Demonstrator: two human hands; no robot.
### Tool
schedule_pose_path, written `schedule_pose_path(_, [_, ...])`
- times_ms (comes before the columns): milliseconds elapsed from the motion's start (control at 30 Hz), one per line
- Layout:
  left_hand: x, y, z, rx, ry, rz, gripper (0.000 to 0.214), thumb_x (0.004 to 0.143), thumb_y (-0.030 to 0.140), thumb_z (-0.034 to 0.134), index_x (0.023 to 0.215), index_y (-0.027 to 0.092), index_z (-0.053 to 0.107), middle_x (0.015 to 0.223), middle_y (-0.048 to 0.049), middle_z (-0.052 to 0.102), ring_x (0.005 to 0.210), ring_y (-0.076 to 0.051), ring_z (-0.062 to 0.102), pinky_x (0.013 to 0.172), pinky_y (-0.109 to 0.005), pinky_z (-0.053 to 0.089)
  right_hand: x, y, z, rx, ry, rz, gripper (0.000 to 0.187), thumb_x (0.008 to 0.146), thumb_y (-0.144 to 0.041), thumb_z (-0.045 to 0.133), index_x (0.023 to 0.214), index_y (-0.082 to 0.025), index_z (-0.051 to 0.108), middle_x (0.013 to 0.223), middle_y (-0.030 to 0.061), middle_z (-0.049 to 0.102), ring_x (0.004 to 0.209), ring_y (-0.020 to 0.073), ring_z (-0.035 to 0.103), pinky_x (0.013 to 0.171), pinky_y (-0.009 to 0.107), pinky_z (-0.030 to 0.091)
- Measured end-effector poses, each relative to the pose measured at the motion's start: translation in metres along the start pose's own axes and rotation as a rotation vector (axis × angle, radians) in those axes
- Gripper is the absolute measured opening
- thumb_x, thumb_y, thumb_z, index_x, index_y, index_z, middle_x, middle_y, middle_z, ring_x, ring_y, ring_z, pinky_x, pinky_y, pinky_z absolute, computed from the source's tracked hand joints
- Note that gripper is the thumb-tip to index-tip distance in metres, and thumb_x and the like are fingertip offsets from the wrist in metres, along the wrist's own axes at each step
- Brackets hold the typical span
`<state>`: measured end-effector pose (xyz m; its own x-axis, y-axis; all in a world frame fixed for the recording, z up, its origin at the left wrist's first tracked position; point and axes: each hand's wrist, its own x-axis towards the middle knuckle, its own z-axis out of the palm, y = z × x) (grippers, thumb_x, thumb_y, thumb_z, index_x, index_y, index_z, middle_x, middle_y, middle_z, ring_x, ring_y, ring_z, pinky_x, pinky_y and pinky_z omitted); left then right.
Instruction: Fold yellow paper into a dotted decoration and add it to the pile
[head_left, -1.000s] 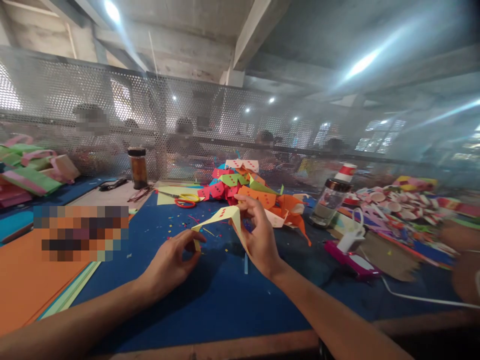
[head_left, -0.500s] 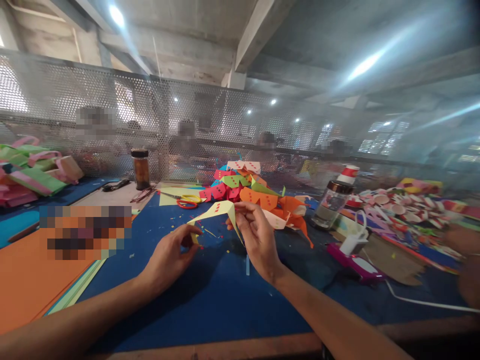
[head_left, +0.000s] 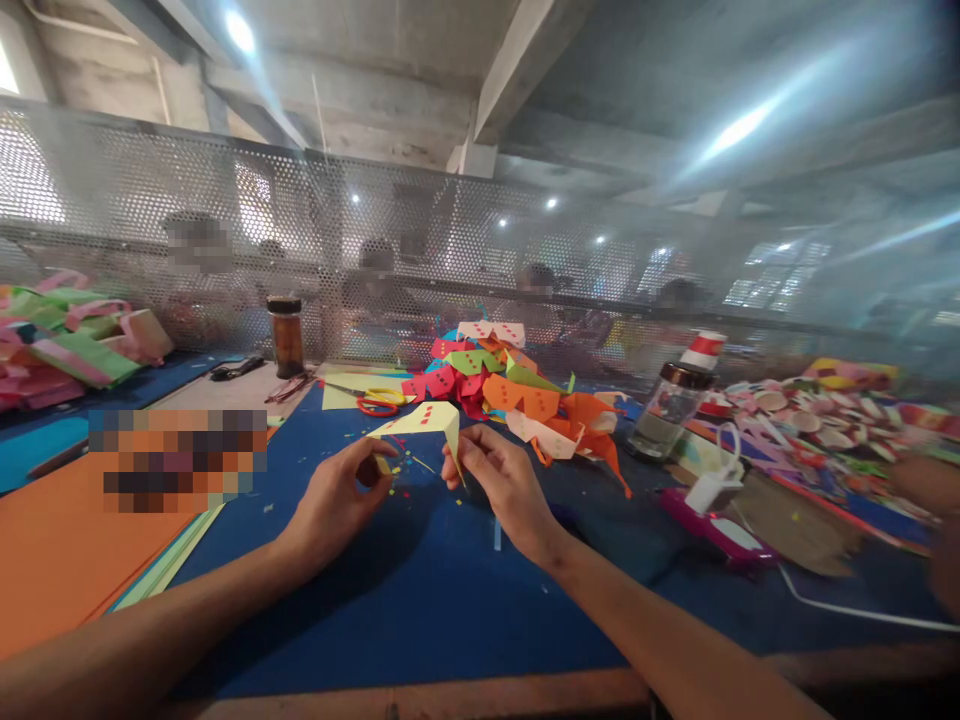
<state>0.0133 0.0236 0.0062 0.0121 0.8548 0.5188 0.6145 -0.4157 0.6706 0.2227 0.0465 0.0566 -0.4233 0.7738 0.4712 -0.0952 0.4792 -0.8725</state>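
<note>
Between my hands, above the blue table top, is a folded pale-yellow paper piece with small red marks on its upper face. My left hand pinches its left end between thumb and fingers. The right end, folded downward, is in the closed fingers of my right hand. Just behind it lie scissors with red and yellow handles. Beyond my right hand rises a heap of similar folded paper pieces in orange, pink, green and white.
At left lie orange paper sheets, and behind them a jar of brown liquid. To the right stand a glass jar and a purple power strip with a white cable. Paper scraps dot the table. A perforated metal screen runs behind.
My right hand has slid slightly down and left along the folded right end of the yellow paper. The paper's top has turned a little. Both hands still hold it.
</note>
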Motion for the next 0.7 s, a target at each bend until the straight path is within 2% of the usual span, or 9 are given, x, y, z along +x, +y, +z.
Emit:
schedule_pose_path(133, [0.0008,-0.0013,-0.0005,0.009,0.01,0.006,0.021,0.083,0.024,0.055,0.103,0.022,0.061,0.069,0.0037,0.059,0.064,-0.014,0.057,0.065,-0.027,0.045,-0.0009,-0.0005,-0.0004,0.001,-0.027,-0.001,0.031,0.097,-0.045,0.05,0.088,-0.019,0.063,0.071,0.0013,0.064,0.064,0.0134,0.06,0.066,0.03,0.049])
schedule_pose_path(300, [0.0008,0.0003,-0.0018,-0.013,-0.007,-0.031,0.022,0.084,0.027,0.054,0.105,0.022,0.06,0.07,0.003,0.06,0.064,-0.015,0.058,0.065,-0.028,0.046,-0.0007,-0.0008,-0.0004,0.008,-0.037,0.031,0.025,0.095,-0.042,0.056,0.087,-0.019,0.062,0.071,0.0009,0.064,0.062,0.0128,0.06,0.064,0.029,0.048])
schedule_pose_path(700, [-0.0007,0.0077,-0.0053,-0.125,-0.08,-0.073,0.028,0.089,0.034,0.053,0.114,0.023,0.055,0.076,0.0025,0.064,0.072,-0.017,0.065,0.07,-0.029,0.048,0.0005,-0.0007,-0.0011,-0.043,-0.034,0.022,0.025,0.095,-0.041,0.056,0.088,-0.019,0.063,0.07,0.0004,0.064,0.061,0.0124,0.06,0.064,0.029,0.048])
